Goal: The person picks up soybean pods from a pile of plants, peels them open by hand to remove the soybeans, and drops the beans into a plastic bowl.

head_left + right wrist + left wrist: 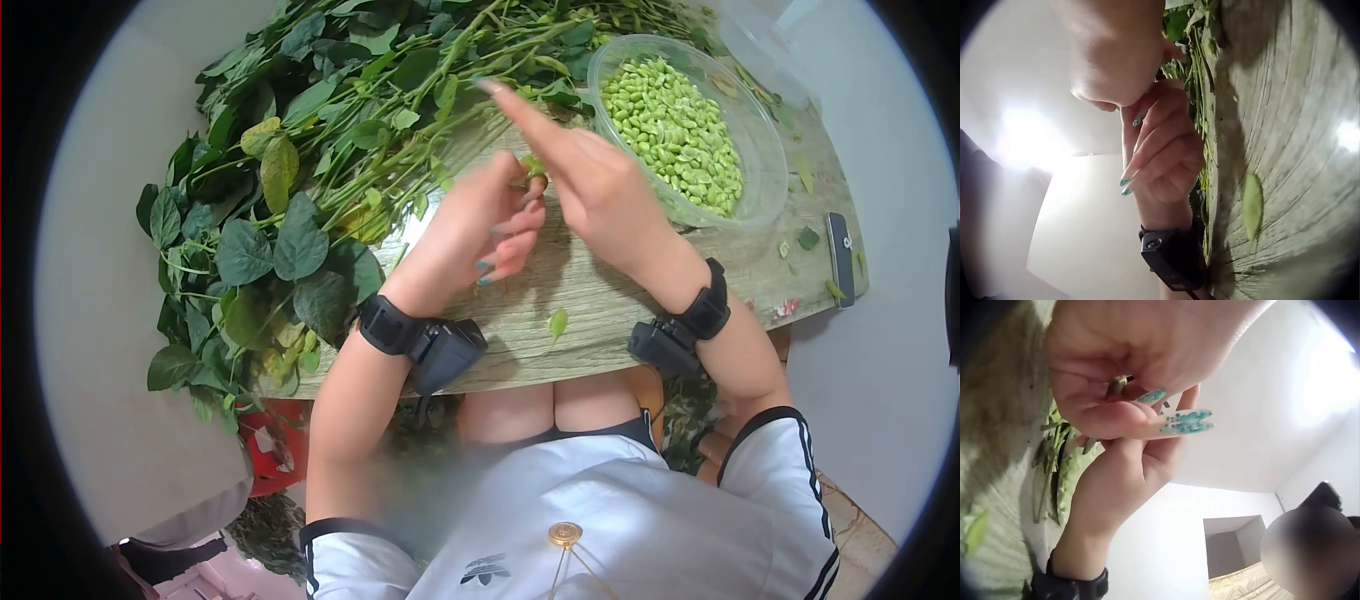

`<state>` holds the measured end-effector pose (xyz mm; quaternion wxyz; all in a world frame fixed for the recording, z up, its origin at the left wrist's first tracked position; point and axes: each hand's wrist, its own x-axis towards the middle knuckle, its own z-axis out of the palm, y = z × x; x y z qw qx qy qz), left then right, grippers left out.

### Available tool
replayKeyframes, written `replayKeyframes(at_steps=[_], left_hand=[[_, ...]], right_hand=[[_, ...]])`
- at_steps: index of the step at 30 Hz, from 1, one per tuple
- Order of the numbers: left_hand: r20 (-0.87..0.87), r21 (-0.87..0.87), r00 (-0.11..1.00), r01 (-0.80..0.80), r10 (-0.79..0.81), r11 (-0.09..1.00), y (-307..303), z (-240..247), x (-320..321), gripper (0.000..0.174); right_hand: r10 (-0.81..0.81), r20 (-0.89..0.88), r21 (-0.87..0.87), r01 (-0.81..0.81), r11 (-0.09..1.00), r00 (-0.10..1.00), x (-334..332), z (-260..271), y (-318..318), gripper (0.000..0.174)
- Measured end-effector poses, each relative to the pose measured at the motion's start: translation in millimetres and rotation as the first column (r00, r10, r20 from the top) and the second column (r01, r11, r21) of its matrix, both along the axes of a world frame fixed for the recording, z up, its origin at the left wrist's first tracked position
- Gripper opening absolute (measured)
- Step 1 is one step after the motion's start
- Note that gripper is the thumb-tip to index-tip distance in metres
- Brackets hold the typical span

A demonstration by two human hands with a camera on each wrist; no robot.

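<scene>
In the head view my left hand [480, 230] has its fingers curled, holding a small green piece [535, 166] at the thumb and fingertips. My right hand [612, 195] is close against it on the right, one finger extended up and to the left. Its other fingers are mostly hidden. Teal-tipped nails of the left hand [1116, 394] show in the left wrist view. A green pod [558, 322] lies on the wooden table [500, 340] below the hands; the right wrist view also shows this pod [1252, 206].
Leafy green stems [300, 200] are heaped along the table's left and back. A clear round bowl [770, 180] of shelled green beans [680, 135] stands at the back right. A dark phone-like object [840, 260] lies at the right edge, near scattered leaf bits.
</scene>
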<state>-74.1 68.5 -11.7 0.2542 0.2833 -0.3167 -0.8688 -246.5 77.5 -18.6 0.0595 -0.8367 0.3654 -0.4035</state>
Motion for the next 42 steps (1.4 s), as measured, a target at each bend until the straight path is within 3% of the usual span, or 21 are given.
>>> replayKeyframes(at_steps=[3, 7, 9, 10, 11, 12, 13, 14, 16, 17, 19, 21, 25, 27, 28, 30, 33, 35, 37, 40, 42], left_hand=[[0.128, -0.019, 0.982, -0.136, 0.138, 0.990, -3, 2, 1, 0.021], [0.094, -0.016, 0.980, -0.174, 0.175, 0.985, -5, -10, -1, 0.023], [0.123, 0.022, 0.966, -0.230, 0.226, 0.973, -1, -8, -9, 0.021], [0.124, 0.019, 0.966, -0.229, 0.225, 0.973, -2, -8, -9, 0.021], [0.084, 0.018, 0.982, -0.171, 0.169, 0.985, -4, -9, -8, 0.021], [0.043, 0.013, 0.993, -0.114, 0.113, 0.993, -7, -9, -7, 0.023], [0.043, 0.010, 0.992, -0.117, 0.116, 0.993, -8, -10, -7, 0.023], [0.056, 0.017, 0.992, -0.114, 0.113, 0.993, -9, -11, -7, 0.024], [0.073, 0.022, 0.991, -0.115, 0.113, 0.993, -10, -14, -6, 0.025], [0.095, -0.059, 0.988, -0.116, 0.121, 0.991, -11, -16, -5, 0.026], [0.118, -0.134, 0.985, -0.108, 0.124, 0.985, -9, -16, -10, 0.028], [0.165, -0.523, 0.896, -0.275, 0.413, 0.807, -13, -6, -18, 0.028], [0.168, -0.783, 0.885, -0.148, 0.435, 0.604, -27, 32, -61, 0.025], [-0.016, -0.996, 0.917, 0.018, 0.398, -0.082, -49, 36, -89, 0.031], [-0.020, -0.996, 0.919, 0.017, 0.394, -0.089, -55, 39, -94, 0.031], [0.148, -0.934, 0.753, 0.320, 0.641, -0.160, -67, 48, -99, 0.036], [0.147, -0.936, 0.642, 0.337, 0.752, -0.104, -100, 41, -82, 0.027], [0.195, -0.911, 0.605, 0.403, 0.772, -0.085, -113, 30, -67, 0.022], [0.137, -0.672, 0.450, 0.697, 0.883, -0.251, -119, 15, -57, 0.020], [0.168, -0.584, 0.349, 0.788, 0.922, -0.192, -128, -4, -58, 0.026], [0.135, -0.580, 0.362, 0.784, 0.923, -0.223, -135, -9, -59, 0.027]], right_hand=[[-0.063, 0.138, -0.032, 0.068, 0.997, 0.988, 0, 0, -2, 0.058], [-0.043, 0.254, 0.049, 0.032, 0.998, 0.966, 1, 4, 1, 0.050], [-0.038, 0.217, 0.232, -0.014, 0.973, 0.975, -4, 20, 8, 0.035], [0.066, 0.420, 0.486, -0.285, 0.826, 0.905, -16, 37, 10, 0.035], [0.085, 0.622, 0.616, -0.553, 0.560, 0.779, -30, 49, 11, 0.035], [0.246, 0.959, 0.112, -0.984, 0.135, 0.143, -41, 44, -3, 0.041], [0.056, 0.829, -0.516, -0.800, -0.306, -0.556, -47, 42, -18, 0.048], [0.054, 0.829, -0.515, -0.798, -0.313, -0.556, -54, 41, -25, 0.048], [0.090, 0.781, -0.480, -0.686, -0.547, -0.618, -58, 46, -30, 0.056], [0.132, 0.865, -0.381, -0.805, -0.455, -0.484, -60, 46, -23, 0.067], [0.187, 0.857, -0.357, -0.816, -0.455, -0.480, -49, 40, -20, 0.072], [0.234, 0.855, -0.359, -0.854, -0.377, -0.463, -38, 40, -8, 0.089], [0.301, 0.837, -0.306, -0.847, -0.434, -0.457, -47, 40, -20, 0.065], [0.277, 0.837, -0.347, -0.850, -0.397, -0.471, -50, 41, -20, 0.065], [0.253, 0.837, -0.385, -0.850, -0.359, -0.485, -52, 42, -20, 0.065], [0.226, 0.844, -0.401, -0.852, -0.336, -0.486, -54, 41, -22, 0.068], [0.252, 0.844, -0.385, -0.862, -0.331, -0.474, -47, 32, -27, 0.079], [0.116, 0.898, -0.396, -0.894, -0.209, -0.425, -41, 33, -11, 0.086], [0.082, 0.914, -0.382, -0.911, -0.156, -0.397, -36, 33, -5, 0.089], [0.067, 0.959, -0.265, -0.953, -0.144, -0.277, -32, 30, 3, 0.093], [0.096, 0.992, 0.087, -0.996, -0.005, 0.086, -29, 28, 10, 0.091]])
